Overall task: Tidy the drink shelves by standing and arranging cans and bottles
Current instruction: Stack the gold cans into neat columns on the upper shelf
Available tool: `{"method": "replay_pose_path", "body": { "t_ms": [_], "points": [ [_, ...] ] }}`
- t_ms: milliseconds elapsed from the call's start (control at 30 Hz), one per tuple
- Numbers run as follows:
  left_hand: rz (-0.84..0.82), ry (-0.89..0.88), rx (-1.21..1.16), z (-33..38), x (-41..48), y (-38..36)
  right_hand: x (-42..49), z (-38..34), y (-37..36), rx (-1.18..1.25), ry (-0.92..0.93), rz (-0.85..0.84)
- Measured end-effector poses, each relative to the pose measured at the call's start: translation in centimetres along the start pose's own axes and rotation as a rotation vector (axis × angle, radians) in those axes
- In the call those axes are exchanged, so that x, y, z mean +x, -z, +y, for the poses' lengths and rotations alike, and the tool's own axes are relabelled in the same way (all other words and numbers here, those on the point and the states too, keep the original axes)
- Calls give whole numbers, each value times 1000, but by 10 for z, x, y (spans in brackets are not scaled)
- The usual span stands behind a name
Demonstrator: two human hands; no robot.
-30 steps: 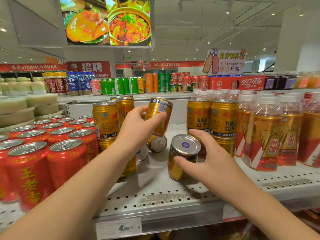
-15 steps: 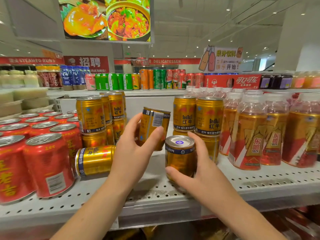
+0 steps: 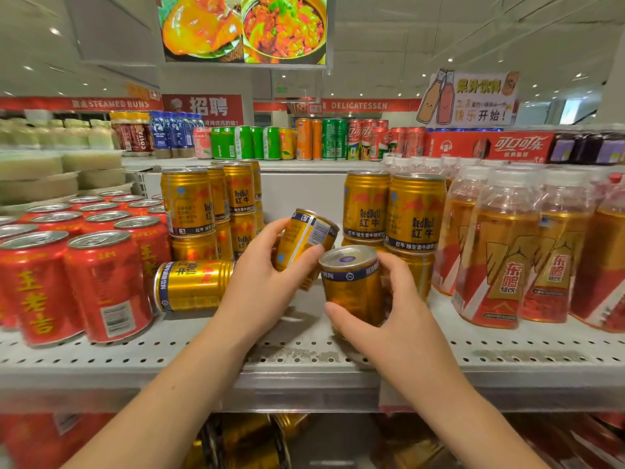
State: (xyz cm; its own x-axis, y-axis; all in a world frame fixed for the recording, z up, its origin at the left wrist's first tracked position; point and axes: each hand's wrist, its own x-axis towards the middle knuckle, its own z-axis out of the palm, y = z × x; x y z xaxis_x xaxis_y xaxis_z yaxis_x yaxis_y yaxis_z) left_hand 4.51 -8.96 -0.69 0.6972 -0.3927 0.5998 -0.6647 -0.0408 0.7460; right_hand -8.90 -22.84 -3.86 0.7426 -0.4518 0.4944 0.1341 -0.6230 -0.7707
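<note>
Here our left hand (image 3: 260, 286) grips a tilted gold can (image 3: 309, 238), fingers and thumb curled round its side, its top leaning toward one o'clock. Our right hand (image 3: 399, 319) wraps an upright gold can (image 3: 351, 286) at four o'clock of the tilted one. The two cans nearly touch, and we cannot tell whether the upright one's base rests on the shelf (image 3: 304, 350).

At nine o'clock of our left hand a fallen gold can (image 3: 192, 286) lies on its side. Its end sits just beside the red cans (image 3: 105, 286), which crowd the shelf's left part almost to the front edge.

A left stack (image 3: 187, 201) of gold cans, two high, stands at eleven o'clock and a right stack (image 3: 416, 211) at one o'clock. Between them an open gap runs back to the shelf's white rear wall at twelve. Orange bottles (image 3: 500, 258) fill the three o'clock side, close against the right stack. At six o'clock a bare strip of perforated shelf lies between our hands and the front lip.
</note>
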Motion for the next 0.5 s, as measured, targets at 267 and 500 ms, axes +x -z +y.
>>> {"method": "replay_pose_path", "body": {
  "t_ms": [267,500],
  "points": [
    [2,43,-81,-3,1,1,-3,-25,38,-227,47,41],
    [14,54,-84,-7,0,1,-11,-37,54,-467,73,7]
  ]
}}
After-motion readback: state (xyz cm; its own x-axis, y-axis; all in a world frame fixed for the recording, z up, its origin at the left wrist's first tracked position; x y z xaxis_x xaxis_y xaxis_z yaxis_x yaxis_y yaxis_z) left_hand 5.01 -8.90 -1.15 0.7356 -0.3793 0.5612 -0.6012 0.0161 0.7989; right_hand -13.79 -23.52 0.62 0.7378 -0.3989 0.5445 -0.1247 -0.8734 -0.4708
